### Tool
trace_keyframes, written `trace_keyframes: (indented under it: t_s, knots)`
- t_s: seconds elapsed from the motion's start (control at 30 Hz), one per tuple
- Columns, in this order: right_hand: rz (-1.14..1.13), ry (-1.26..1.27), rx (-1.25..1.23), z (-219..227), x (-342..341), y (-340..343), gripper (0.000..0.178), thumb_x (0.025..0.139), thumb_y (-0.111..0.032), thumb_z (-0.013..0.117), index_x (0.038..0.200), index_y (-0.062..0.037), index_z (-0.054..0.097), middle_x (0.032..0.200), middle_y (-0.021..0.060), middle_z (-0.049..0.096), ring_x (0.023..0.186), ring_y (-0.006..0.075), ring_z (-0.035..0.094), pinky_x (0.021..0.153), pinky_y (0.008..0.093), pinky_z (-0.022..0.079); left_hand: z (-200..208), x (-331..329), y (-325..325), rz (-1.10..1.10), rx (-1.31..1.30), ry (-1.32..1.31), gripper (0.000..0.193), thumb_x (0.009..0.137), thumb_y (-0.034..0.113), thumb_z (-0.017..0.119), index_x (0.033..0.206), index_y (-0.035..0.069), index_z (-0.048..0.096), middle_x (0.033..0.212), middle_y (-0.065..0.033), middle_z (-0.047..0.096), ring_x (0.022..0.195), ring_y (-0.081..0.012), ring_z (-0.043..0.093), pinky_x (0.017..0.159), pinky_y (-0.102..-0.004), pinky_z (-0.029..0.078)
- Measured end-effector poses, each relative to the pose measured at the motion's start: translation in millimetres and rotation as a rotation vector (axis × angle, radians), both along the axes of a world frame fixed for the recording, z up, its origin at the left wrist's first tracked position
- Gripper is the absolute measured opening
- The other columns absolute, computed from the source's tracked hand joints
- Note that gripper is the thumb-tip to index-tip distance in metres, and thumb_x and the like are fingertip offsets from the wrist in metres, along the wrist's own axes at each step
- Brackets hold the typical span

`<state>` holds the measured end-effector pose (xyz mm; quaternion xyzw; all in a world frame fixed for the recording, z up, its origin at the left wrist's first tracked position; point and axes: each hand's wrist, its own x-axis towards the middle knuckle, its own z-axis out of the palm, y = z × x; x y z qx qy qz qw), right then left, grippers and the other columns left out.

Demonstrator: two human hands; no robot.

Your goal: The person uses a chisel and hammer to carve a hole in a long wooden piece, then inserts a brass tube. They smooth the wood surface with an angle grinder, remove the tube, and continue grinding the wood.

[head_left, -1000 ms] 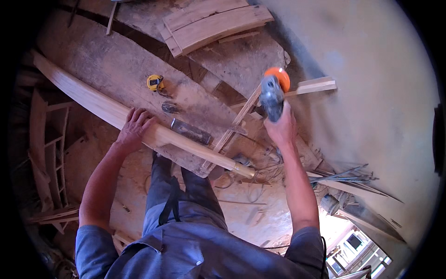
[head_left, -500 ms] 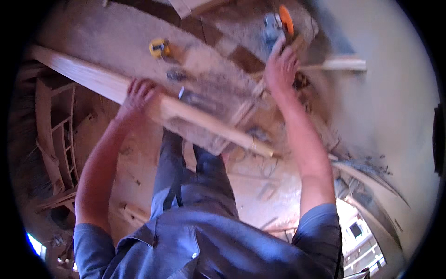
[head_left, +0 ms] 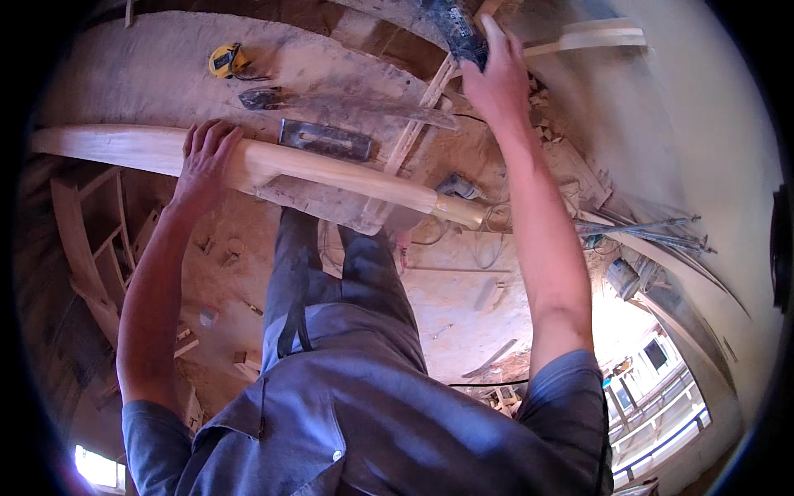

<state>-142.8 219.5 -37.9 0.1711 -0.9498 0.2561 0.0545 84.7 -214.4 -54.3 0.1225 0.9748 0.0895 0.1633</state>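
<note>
Head view: a long, pale wooden piece is lying across our dusty work board, its broad end pointing to 9 o'clock and its slimmer, yellower tip pointing between 3 and 4. At 9 o'clock from its middle, our left hand is resting over it, fingers a little apart and reaching across to the far edge; we cannot tell whether the thumb is closing underneath. At 2 o'clock, well apart from the wood, our right hand is gripping a dark power tool, fingers and thumb wrapping its body, while the tool's front is running out of the picture. Pale markings are showing on that body, too small for us to read.

Just beside the wood, between 2 and 3 o'clock, a slotted metal plate is lying flat. A dark-handled tool is lying at 12, and a yellow tape measure, bearing a dark label, is sitting between 11 and 12. Farther out, a wooden frame is standing at 8 o'clock, and thin rods are lying bundled toward 3.
</note>
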Motion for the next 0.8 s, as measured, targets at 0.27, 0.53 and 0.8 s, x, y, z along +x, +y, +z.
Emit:
trace_keyframes:
  t_s: [0.27,0.53,0.8]
  knots:
    - [0.184,-0.901,-0.009,6.3,189.3,100.3,0.042,0.079,-0.015,0.081,0.117,-0.0006,0.068,0.112,0.0229,0.072,0.108,0.0391,0.07,0.093,0.0464,0.057,-6.3,5.8,-5.0,-0.02,-0.025,0.007,0.087,0.068,0.0,0.072,0.151,0.012,0.046,0.15,-0.0149,0.046,0.149,-0.0386,0.035,0.128,-0.0588,0.02]
    - [0.214,-0.891,0.504,-1.3,176.9,68.0,0.03,0.076,-0.01,0.071,0.105,-0.0041,0.074,0.098,0.0251,0.075,0.1,0.0448,0.072,0.086,0.0526,0.058,-2.6,6.4,-7.2,0.002,0.032,0.08,0.086,0.067,0.0,0.073,0.149,0.011,0.049,0.148,-0.0158,0.048,0.148,-0.0382,0.036,0.127,-0.0565,0.022]
    - [0.112,-0.96,0.528,79.4,177.4,56.8,0.031,0.076,-0.007,0.067,0.105,-0.0067,0.077,0.101,0.0243,0.075,0.101,0.0424,0.072,0.089,0.0497,0.057,-12.4,74.7,-91.9,1.359,1.383,0.565,0.059,0.087,0.004,0.075,0.141,-0.001,0.05,0.13,-0.0154,0.058,0.117,-0.0316,0.061,0.102,-0.042,0.051]
